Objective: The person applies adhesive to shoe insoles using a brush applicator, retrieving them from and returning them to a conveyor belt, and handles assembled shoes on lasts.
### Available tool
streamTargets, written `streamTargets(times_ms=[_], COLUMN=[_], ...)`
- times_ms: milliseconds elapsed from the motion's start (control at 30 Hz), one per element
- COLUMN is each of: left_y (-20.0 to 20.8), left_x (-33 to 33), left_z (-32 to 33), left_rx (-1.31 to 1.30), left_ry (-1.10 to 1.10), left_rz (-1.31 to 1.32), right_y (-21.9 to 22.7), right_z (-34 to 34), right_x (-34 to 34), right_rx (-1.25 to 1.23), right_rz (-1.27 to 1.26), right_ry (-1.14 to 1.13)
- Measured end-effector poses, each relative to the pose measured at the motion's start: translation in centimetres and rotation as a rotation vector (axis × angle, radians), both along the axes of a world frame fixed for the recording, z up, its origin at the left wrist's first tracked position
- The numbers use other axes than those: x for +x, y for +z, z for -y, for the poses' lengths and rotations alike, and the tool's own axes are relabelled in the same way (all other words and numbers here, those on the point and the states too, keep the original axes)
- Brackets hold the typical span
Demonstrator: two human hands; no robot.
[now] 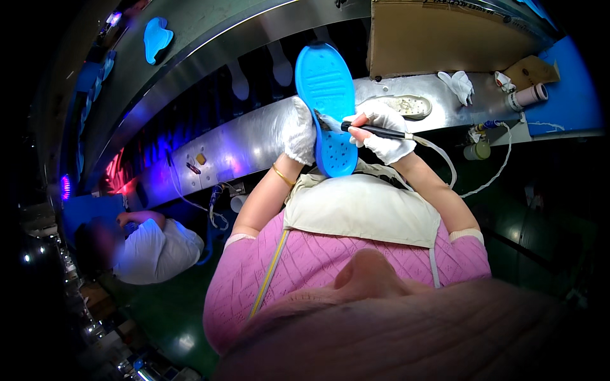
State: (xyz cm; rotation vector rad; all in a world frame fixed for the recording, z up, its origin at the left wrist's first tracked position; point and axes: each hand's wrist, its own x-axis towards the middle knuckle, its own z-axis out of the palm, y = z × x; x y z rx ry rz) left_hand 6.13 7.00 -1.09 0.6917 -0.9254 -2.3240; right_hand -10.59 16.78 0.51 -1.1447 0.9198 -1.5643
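A bright blue shoe sole [325,76] is held upright over the bench's near edge, its heel end with small holes toward me. My left hand [298,131], in a white glove, grips the sole along its left side. My right hand [383,134], in a white glove with bare fingertips showing, is closed around a black-handled brush [378,131]. A white cord or tube trails from the handle's end. The brush's pale bristles [328,122] touch the sole's inner face near its middle.
A used off-white shoe sole [401,106] lies on the metal bench [248,133]. Around it are a cardboard box [451,41], a white glove [457,87], a pink roll [530,96] and a jar [476,150]. Another person [159,247] sits at left. A blue sole [156,39] lies on the conveyor.
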Motion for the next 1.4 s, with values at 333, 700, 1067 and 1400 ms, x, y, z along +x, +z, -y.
streamTargets(times_ms=[333, 700, 1067, 1400], left_y=[2.3, 4.3, 5.5, 6.4], left_x=[-2.9, -3.2, -2.4, -3.3], left_z=[4.4, 6.3, 6.6, 7.9], left_rx=[0.127, -0.175, -0.567, -0.656], left_ry=[-0.012, -0.047, -0.215, -0.251], left_rz=[-0.722, -0.830, -0.280, 0.233], right_y=[2.8, 4.0, 1.5, 3.4], right_z=[1.4, 1.2, 2.6, 3.0], right_x=[1.3, 0.1, -2.6, -2.0], right_rx=[-0.123, 0.233, 0.060, -0.245], right_rz=[-0.106, 0.328, -0.238, -0.671], right_ry=[-0.007, 0.072, 0.139, 0.049])
